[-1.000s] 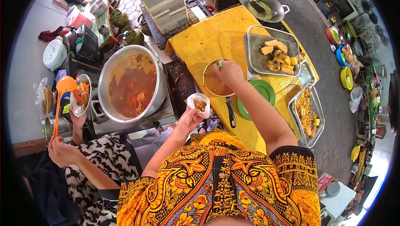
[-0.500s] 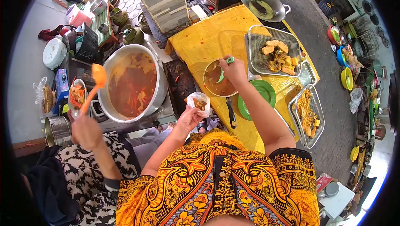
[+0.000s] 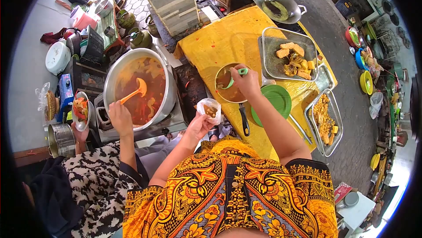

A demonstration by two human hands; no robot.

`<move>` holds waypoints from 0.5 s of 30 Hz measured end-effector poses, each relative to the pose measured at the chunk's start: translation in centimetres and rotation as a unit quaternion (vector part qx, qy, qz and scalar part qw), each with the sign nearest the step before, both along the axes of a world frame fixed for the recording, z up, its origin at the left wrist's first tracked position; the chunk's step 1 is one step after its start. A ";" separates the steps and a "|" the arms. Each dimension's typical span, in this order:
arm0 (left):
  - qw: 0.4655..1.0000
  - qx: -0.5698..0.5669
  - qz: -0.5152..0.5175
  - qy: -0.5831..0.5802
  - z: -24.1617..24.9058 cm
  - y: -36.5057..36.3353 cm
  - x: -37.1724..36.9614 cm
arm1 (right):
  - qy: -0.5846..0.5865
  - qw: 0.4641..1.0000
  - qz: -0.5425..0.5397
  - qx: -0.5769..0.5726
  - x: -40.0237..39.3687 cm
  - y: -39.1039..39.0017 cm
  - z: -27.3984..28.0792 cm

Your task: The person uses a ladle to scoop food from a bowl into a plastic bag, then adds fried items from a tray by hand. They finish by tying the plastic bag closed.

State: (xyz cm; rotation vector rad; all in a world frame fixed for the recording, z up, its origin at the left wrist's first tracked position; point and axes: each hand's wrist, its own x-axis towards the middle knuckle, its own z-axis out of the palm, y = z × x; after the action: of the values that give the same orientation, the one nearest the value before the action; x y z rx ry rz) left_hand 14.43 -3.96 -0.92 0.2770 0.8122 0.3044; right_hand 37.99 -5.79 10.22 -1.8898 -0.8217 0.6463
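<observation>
Left hand: fingers closed on plastic bag, brown food inside, near side of yellow table
Right hand: apart from left, gripping green ladle, lower end in pan
Black-handled pan: brown sauce, left of green plate
Large pot: left, reddish broth, orange ladle in co-worker's hand

The person's left hand sits near the centre of the frame, fingers bent in a grip, with the left forearm slanting up from lower left. The right hand is higher and further right, back upward, fingers curled tight. The right forearm runs down toward lower right, well apart from the left.
</observation>
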 end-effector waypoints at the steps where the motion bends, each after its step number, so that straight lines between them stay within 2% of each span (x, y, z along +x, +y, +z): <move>1: 1.000 -0.003 0.001 -0.001 0.1 0.0 -0.1 | -0.001 1.000 0.000 0.001 -0.3 -0.3 -0.4; 3: 1.000 -0.004 0.002 -0.004 0.1 0.2 -0.1 | -0.062 0.998 0.004 0.022 -1.2 -0.7 -1.2; 8: 1.000 -0.008 -0.009 -0.005 -0.3 0.5 -0.2 | -0.061 0.996 0.013 0.057 -3.5 -2.9 -1.0; 12: 1.000 0.002 -0.015 -0.016 -1.1 0.8 -0.3 | -0.113 0.988 0.033 0.103 -5.0 -4.4 -0.6; 14: 1.000 -0.009 -0.001 -0.013 -0.1 0.8 0.1 | -0.161 0.974 0.077 0.138 -5.7 -5.2 -1.7; 15: 1.000 -0.009 0.007 -0.023 -0.6 0.8 0.0 | -0.159 0.977 0.088 0.113 -6.0 -5.7 -1.2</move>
State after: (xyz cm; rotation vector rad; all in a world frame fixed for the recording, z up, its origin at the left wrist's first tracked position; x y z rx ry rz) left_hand 14.43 -3.20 -1.48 0.2470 0.7707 0.3147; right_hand 31.96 -11.49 9.06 -1.7468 -1.2257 0.3409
